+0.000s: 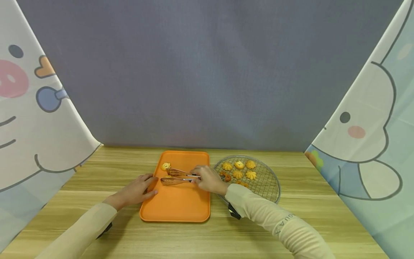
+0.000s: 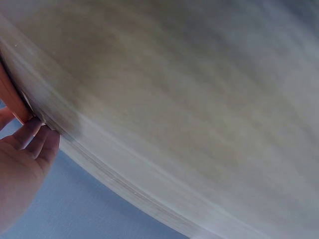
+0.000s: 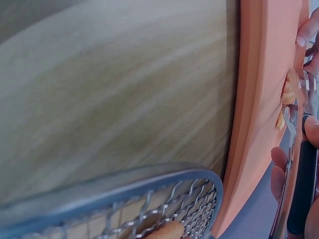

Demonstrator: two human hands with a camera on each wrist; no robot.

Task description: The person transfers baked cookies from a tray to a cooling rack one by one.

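Observation:
The right hand (image 1: 207,178) holds metal food tongs (image 1: 176,180) by their dark handles, above the orange tray (image 1: 176,208). The tongs' two arms are spread apart. By their tips, a piped butter cookie (image 1: 168,176) shows partly behind the tongs; whether they touch it I cannot tell. Another piped cookie (image 1: 166,166) lies at the tray's upper left. On the tray's left side, the left hand (image 1: 137,190) grips the rim, its thumb over the tray surface. In the left wrist view, its fingertips (image 2: 50,132) meet the rim's edge.
Right of the tray stands a round wire rack (image 1: 265,183) with several piped cookies (image 1: 237,174) and ring-shaped browner ones, partly hidden by the right arm. All rest on a wood-grain table (image 1: 155,241). A grey backdrop (image 1: 207,72) and printed cloths (image 1: 362,118) surround it.

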